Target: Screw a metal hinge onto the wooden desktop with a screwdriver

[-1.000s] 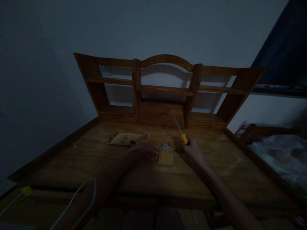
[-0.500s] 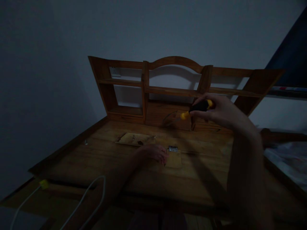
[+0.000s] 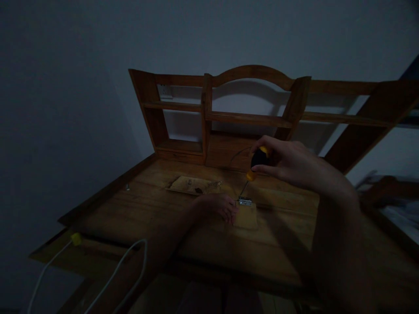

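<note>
Free desktop in front of wooden strip, screwdriver crowding hinge, shelf unit blocking back

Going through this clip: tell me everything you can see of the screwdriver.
The screwdriver has a black-and-yellow handle and a thin, straight shaft that looks like metal. It is tilted, handle uppermost, with the shaft slanting down and leftward in the picture. The right hand grips the handle, covering part of it. The tip is by the upper edge of a small metal hinge; in this dim light I cannot tell its shape or whether it touches.
</note>
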Demonstrator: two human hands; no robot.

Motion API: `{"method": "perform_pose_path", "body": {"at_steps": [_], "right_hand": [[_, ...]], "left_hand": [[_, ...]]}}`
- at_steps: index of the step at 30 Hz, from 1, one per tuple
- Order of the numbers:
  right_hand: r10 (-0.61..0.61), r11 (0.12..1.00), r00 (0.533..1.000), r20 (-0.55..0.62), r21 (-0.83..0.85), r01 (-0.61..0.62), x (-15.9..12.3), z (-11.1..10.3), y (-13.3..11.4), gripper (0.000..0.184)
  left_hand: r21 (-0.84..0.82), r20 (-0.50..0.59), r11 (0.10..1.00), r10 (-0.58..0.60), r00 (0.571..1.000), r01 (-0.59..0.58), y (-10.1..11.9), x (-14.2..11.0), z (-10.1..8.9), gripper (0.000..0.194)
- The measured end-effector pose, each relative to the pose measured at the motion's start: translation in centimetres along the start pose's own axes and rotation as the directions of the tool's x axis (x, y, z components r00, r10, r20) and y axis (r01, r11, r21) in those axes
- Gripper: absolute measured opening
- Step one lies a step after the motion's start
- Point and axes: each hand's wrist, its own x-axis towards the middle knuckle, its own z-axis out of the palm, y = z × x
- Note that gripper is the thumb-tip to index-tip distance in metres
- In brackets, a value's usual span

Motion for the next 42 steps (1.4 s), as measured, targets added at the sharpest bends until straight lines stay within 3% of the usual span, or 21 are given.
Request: {"method": "perform_pose_path", "body": {"at_steps": [7,13,28,42], "right_hand": [[0.022,0.996,1.000,0.011,-0.081,-0.021,0.09,0.24,0.54,0.038],[0.030,0.999,0.999,0.032,-0.032,-0.029,0.12,0.12,0.64,0.035],[-0.033,0.999,0.997,0.068,-0.010,0.033,0.70,0.77,0.22,0.027],[0.033,0.999,0.997,0.075,-0.038,-0.030,0.70,0.39,0.50,0.029]], "left_hand": [[0.056,-0.028,0.998,-0.005,1.000,0.006,-0.51,0.09,-0.15,0.064],[0.029,-0.073,0.999,-0.038,0.997,0.040,0.08,-0.31,0.48,0.064],[0.003,-0.074,0.999,-0.040,0.996,0.040,-0.19,-0.19,0.16,0.057],[-0.032,-0.080,0.998,-0.060,0.995,0.057,0.05,-0.27,0.16,0.047]]}}
